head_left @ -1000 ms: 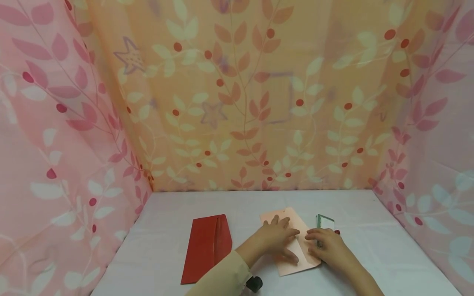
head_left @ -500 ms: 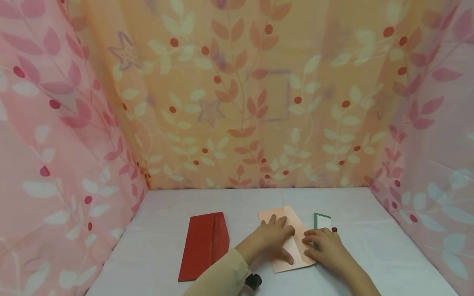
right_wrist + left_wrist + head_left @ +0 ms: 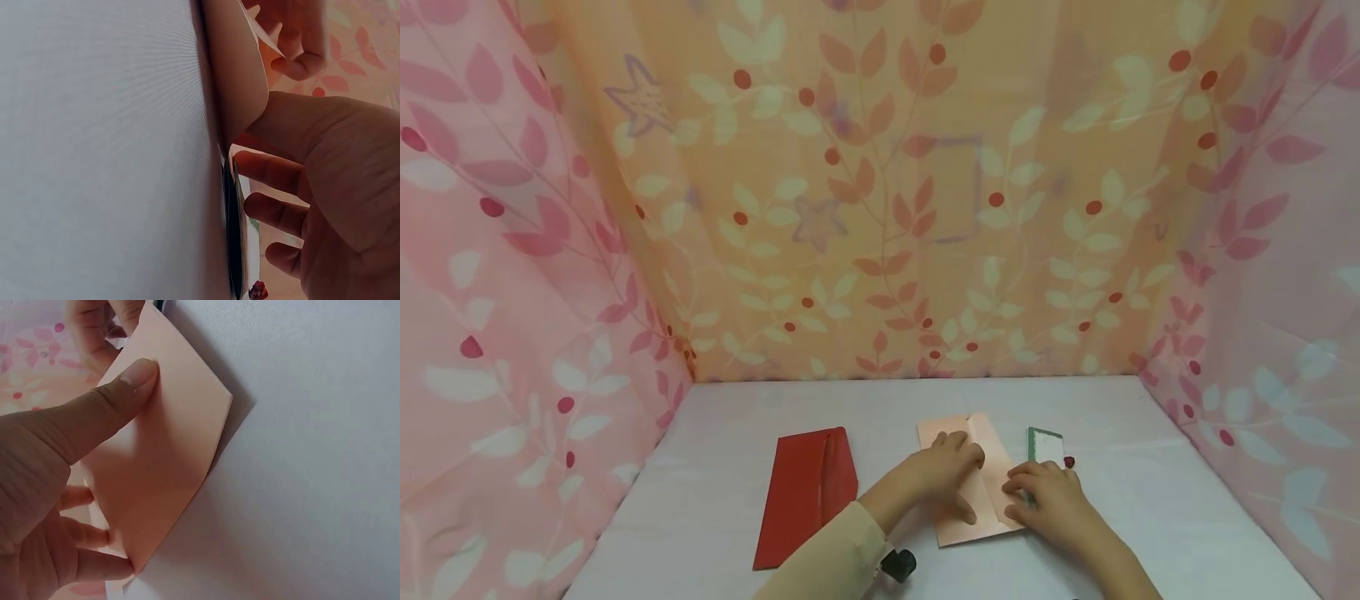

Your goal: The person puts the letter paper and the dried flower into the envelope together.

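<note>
A peach envelope [image 3: 992, 450] lies on the table with its flap side toward the right. My left hand [image 3: 947, 471] rests on it; in the left wrist view its thumb [image 3: 134, 381] presses the paper and several fingers touch the side. At the flap's right edge, my right hand [image 3: 1048, 496] pinches the paper between thumb and forefinger, though the thumb tip is hidden behind the paper in the right wrist view. Beyond the right hand lies a green-bordered white card [image 3: 1047, 446], partly covered. A small dark red rosebud-like piece [image 3: 1070, 462] sits at its right edge.
A red envelope [image 3: 797, 500] lies at the left, its flap side facing right, partly behind the left sleeve [image 3: 838, 554]. A black device [image 3: 898, 565] sits at the left wrist. Patterned cloth walls [image 3: 880, 192] enclose the white table [image 3: 700, 467] at back and sides.
The whole head view has shifted, so everything appears slightly further left. The left forefinger is more bent. More of the green-bordered card shows beyond the right hand.
</note>
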Demonstrator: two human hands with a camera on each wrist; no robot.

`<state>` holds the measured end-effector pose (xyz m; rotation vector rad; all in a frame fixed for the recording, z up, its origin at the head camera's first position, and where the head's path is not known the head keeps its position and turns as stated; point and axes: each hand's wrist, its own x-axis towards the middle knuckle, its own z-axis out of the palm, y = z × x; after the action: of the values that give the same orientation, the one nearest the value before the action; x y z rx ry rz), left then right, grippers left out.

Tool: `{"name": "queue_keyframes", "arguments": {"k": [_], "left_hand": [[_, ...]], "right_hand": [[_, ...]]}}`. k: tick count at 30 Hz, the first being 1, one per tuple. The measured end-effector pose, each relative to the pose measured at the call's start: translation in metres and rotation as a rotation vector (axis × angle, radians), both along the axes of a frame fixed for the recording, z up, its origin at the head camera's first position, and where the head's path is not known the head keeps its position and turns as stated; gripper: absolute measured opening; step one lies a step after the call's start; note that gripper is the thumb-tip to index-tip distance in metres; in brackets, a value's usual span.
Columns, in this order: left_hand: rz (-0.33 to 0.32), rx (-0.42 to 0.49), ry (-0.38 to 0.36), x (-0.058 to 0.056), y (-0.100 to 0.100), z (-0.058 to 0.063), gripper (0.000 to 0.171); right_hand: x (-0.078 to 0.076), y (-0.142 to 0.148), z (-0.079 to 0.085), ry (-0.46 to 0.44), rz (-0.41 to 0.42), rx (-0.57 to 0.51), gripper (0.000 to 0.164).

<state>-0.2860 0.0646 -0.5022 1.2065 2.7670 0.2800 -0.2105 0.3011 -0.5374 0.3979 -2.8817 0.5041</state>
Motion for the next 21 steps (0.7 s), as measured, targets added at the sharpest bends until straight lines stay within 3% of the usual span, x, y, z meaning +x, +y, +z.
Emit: {"name": "queue_keyframes", "arguments": {"k": [5,11,15,21], "left_hand": [[-0.089,0.036,-0.024,-0.009,-0.007,0.001,0.070],[-0.125,0.110,-0.060,-0.015,-0.015,0.000,0.071],[-0.124,0.155,-0.089,-0.014,-0.015,-0.003,0.071],[-0.091,0.166,-0.065,-0.013,-0.017,-0.007,0.072]], "right_hand": [[-0.004,0.001,-0.003,-0.006,0.001,-0.011,0.030],[-0.004,-0.001,-0.004,0.003,0.013,-0.031,0.033],[-0.001,0.002,-0.001,-0.011,0.005,-0.019,0.035],[-0.004,0.002,-0.006,-0.003,0.022,-0.022,0.035]]}}
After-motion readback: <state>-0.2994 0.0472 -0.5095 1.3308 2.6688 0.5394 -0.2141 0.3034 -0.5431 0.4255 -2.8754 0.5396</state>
